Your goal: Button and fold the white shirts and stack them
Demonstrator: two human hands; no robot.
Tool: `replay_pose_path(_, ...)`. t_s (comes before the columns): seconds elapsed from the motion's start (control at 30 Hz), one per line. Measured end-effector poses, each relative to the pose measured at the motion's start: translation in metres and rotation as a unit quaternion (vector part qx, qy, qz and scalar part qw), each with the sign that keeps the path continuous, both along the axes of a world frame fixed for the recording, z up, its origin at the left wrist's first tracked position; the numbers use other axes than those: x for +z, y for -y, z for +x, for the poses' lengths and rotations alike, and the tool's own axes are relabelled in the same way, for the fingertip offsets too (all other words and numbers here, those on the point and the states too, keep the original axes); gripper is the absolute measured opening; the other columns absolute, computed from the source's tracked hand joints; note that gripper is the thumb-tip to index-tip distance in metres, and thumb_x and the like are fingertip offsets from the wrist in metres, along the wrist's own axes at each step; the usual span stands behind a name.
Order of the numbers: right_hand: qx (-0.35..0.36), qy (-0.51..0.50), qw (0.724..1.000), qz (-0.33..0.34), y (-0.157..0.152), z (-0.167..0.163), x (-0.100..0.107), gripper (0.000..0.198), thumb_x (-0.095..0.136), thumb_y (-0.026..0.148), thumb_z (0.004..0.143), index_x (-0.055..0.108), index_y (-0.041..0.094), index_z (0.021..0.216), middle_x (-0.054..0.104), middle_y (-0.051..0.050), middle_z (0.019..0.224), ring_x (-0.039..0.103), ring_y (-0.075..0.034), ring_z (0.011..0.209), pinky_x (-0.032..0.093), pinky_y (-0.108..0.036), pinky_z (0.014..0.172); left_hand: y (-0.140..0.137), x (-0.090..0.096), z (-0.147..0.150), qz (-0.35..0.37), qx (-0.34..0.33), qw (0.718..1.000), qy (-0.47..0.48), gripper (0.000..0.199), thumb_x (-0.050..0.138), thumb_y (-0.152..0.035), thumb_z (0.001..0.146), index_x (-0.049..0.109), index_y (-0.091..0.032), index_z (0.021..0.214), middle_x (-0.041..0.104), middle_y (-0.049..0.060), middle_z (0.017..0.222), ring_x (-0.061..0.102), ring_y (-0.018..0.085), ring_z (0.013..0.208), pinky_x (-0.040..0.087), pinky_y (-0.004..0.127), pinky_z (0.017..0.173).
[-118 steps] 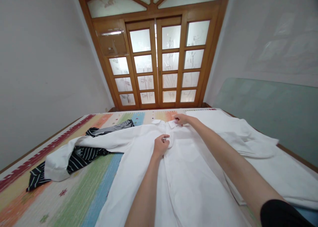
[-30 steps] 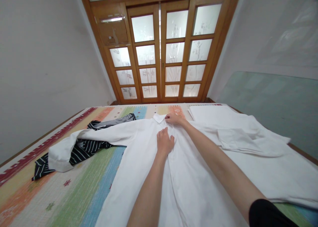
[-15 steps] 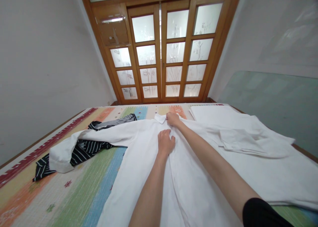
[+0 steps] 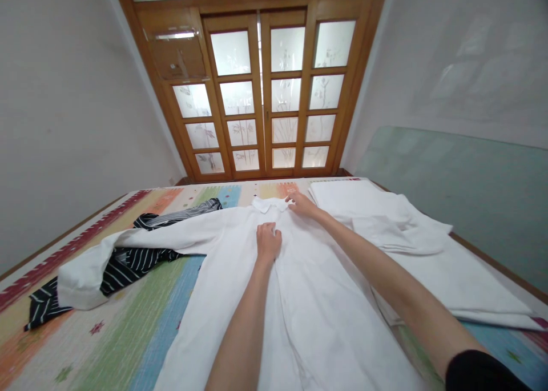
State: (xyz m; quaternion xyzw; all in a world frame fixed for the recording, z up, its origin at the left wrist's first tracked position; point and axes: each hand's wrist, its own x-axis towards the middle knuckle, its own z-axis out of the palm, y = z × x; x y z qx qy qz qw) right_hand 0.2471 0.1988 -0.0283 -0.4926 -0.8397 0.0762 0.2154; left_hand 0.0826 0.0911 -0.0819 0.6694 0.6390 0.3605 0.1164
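A white long-sleeved shirt lies spread front up, its collar at the far end and one sleeve stretched out to the left. My left hand rests below the collar, with curled fingers gripping the cloth at the front opening. At the collar's right end, my right hand pinches the shirt's edge near the shoulder. My right forearm crosses over the shirt's right side and partly hides it.
A black-and-white striped garment lies partly under the left sleeve. Folded white cloth is stacked on the right. Underneath is a striped, multicoloured cover. Behind stand wood-framed glass doors; a pale green panel leans along the right wall.
My right hand has shifted outward from the collar's middle to its right end, baring more of the collar. My left hand stays on the front opening. The whole view has swung slightly.
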Motion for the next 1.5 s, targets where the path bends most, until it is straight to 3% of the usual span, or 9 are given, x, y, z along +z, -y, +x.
replay_pose_path(0.17,0.021,0.002,1.000,0.019,0.066,0.049,0.000,0.028,0.054,0.008,0.079,0.067,0.016,0.102,0.067,-0.011,0.110,0.059,-0.022,0.106,0.043,-0.038,0.100,0.001,0.000,-0.001,0.004,-0.006,1.000,-0.004,0.029,0.053,-0.014,0.078,0.070,-0.014,0.101,0.063,0.011,0.115,0.054,0.023,0.110,0.040,0.037,0.104)
replay_pose_path(0.3,0.067,0.011,0.996,0.062,0.147,0.076,-0.014,0.024,0.057,0.012,0.080,0.069,0.019,0.100,0.066,-0.012,0.117,0.056,-0.024,0.115,0.043,-0.043,0.101,0.001,0.000,-0.005,0.022,-0.007,1.000,0.012,0.027,0.058,-0.013,0.077,0.070,-0.018,0.101,0.057,0.010,0.124,0.055,0.021,0.110,0.040,0.037,0.103)
replay_pose_path(0.4,0.100,0.011,0.993,0.068,0.209,0.087,-0.029,0.025,0.056,0.015,0.082,0.069,0.021,0.102,0.065,-0.011,0.122,0.054,-0.025,0.120,0.043,-0.043,0.103,0.000,0.002,-0.005,0.002,-0.032,0.999,-0.001,0.021,0.055,-0.014,0.080,0.070,-0.019,0.094,0.063,0.008,0.110,0.056,0.021,0.108,0.040,0.037,0.103)
replay_pose_path(0.57,0.036,0.008,0.998,0.048,0.273,0.103,-0.038,0.027,0.053,0.019,0.087,0.068,0.023,0.108,0.063,-0.012,0.124,0.055,-0.025,0.119,0.043,-0.045,0.103,0.005,0.008,-0.003,-0.020,-0.043,0.997,-0.056,0.022,0.051,-0.016,0.082,0.070,-0.018,0.092,0.067,0.008,0.105,0.057,0.022,0.108,0.041,0.034,0.101)
replay_pose_path(0.73,-0.027,-0.033,0.999,0.028,0.306,0.113,-0.031,0.029,0.042,0.016,0.092,0.066,0.024,0.107,0.068,-0.010,0.102,0.060,-0.022,0.099,0.049,-0.040,0.089,0.020,0.012,-0.001,-0.039,-0.081,0.986,-0.141,0.031,0.049,-0.020,0.086,0.065,-0.016,0.112,0.062,0.011,0.126,0.053,0.023,0.121,0.036,0.033,0.106)
replay_pose_path(0.87,-0.066,-0.001,0.998,0.004,0.331,0.109,-0.030,0.013,0.053,0.027,0.090,0.066,0.025,0.093,0.066,-0.008,0.092,0.059,-0.023,0.090,0.048,-0.037,0.082,0.033,0.012,-0.004,-0.070,-0.117,0.974,-0.180,0.036,0.050,-0.025,0.088,0.058,-0.017,0.122,0.048,0.013,0.144,0.042,0.024,0.135,0.029,0.038,0.112)
replay_pose_path(1.1,-0.161,0.041,0.986,-0.002,0.353,0.112,-0.038,0.006,0.060,0.027,0.085,0.060,0.025,0.079,0.063,-0.007,0.084,0.060,-0.022,0.078,0.045,-0.033,0.070,0.060,0.011,-0.010,-0.111,-0.148,0.962,-0.202,0.045,0.046,-0.033,0.091,0.051,-0.014,0.131,0.035,0.016,0.152,0.030,0.028,0.142,0.024,0.042,0.114)
replay_pose_path(1.3,-0.197,0.046,0.979,-0.013,0.360,0.115,-0.036,0.010,0.054,0.023,0.083,0.056,0.024,0.073,0.064,-0.007,0.079,0.060,-0.022,0.073,0.041,-0.032,0.066,0.077,0.003,-0.010,-0.062,-0.137,0.966,-0.211,0.046,0.040,-0.034,0.093,0.049,-0.014,0.133,0.038,0.014,0.151,0.029,0.026,0.143,0.020,0.042,0.117)
replay_pose_path(1.5,-0.211,0.008,0.976,-0.053,0.360,0.110,-0.032,0.017,0.044,0.016,0.082,0.051,0.023,0.068,0.063,-0.005,0.073,0.055,-0.018,0.065,0.036,-0.029,0.062,0.082,0.000,-0.010,-0.023,-0.129,0.968,-0.216,0.041,0.041,-0.032,0.093,0.055,-0.017,0.128,0.047,0.010,0.146,0.037,0.025,0.139,0.025,0.041,0.116)
